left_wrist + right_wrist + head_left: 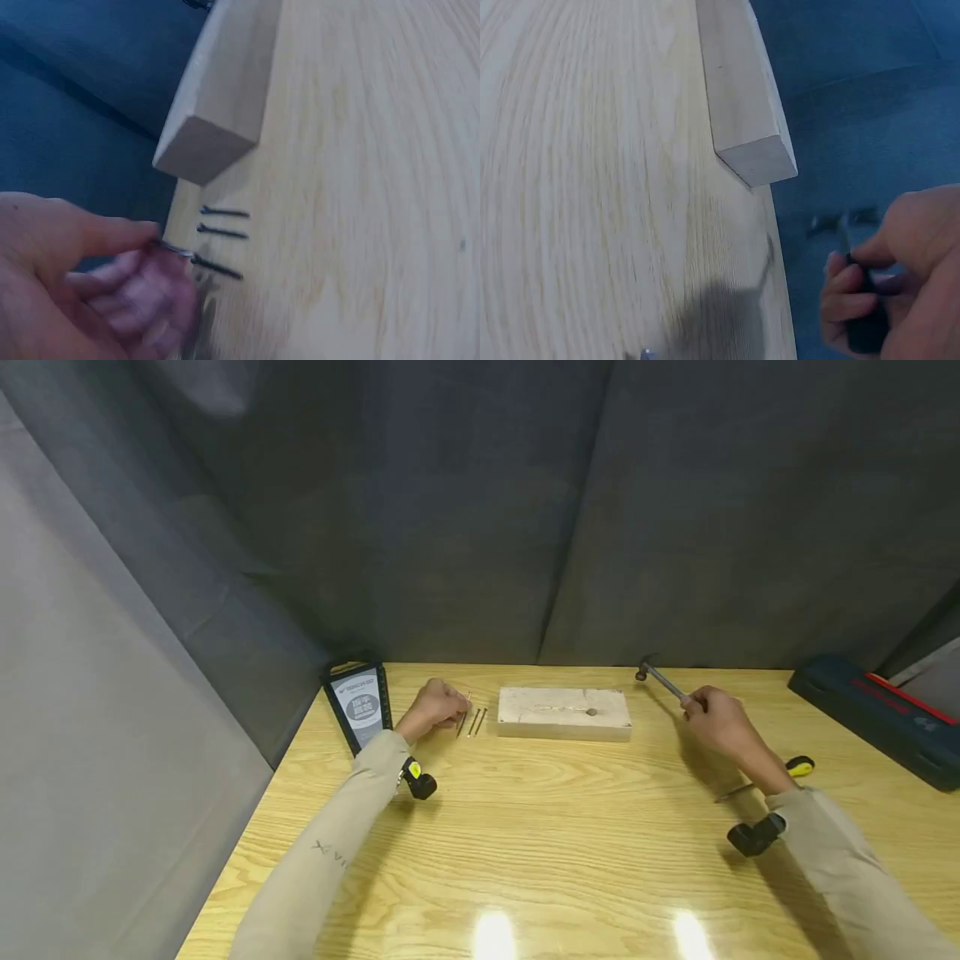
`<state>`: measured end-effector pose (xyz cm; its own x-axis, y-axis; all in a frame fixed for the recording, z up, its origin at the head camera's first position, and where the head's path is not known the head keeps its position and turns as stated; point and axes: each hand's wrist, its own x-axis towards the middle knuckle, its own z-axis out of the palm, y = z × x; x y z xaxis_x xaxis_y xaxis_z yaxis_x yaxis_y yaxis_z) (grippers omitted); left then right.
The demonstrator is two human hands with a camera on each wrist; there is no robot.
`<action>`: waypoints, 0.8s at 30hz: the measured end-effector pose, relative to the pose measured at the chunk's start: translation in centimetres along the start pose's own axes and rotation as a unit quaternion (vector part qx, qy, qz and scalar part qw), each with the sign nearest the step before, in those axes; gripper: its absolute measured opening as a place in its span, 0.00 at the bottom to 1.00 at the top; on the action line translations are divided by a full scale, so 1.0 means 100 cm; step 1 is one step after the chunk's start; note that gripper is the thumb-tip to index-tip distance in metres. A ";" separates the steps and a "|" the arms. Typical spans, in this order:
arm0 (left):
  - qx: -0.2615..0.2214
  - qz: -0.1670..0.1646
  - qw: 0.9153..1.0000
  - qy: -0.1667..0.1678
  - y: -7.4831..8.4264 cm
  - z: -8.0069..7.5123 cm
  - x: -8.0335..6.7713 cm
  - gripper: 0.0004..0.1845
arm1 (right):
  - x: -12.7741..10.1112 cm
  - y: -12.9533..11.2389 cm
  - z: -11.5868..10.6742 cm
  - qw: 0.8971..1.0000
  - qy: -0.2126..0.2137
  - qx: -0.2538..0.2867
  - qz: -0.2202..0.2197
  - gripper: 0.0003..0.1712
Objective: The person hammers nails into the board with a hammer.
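My left hand point(452, 706) hovers at the table's back left, just left of a pale wooden block point(564, 712). In the left wrist view its thumb and blurred fingers point(142, 281) pinch a thin nail point(177, 252). Three more nails point(223, 231) lie on the table beside the block's end point(202, 146). My right hand point(696, 702) is raised to the right of the block and grips the dark handle of a small hammer point(660, 680). The hammer's head points back and to the left. In the right wrist view the fingers point(847, 289) curl round the handle.
A round nail head point(592, 712) shows on the block's top. A black and white pack point(362, 703) leans at the back left. A yellow-handled screwdriver point(797, 767) lies near my right wrist, and a dark blue case point(877, 717) sits far right. Dark curtains close the back.
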<state>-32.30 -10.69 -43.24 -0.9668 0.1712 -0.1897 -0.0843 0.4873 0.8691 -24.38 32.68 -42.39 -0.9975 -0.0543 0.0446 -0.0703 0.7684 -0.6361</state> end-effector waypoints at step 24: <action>-0.181 0.253 0.950 -0.037 0.041 0.130 0.021 0.10 | -0.004 -0.033 0.010 0.982 0.100 -0.006 -0.158 0.11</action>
<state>-31.54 2.77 -46.01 -0.8875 0.3708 0.2735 0.2956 0.0029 0.9553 -23.77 29.51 -41.06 -0.9062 -0.1655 0.3891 -0.3746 0.7413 -0.5569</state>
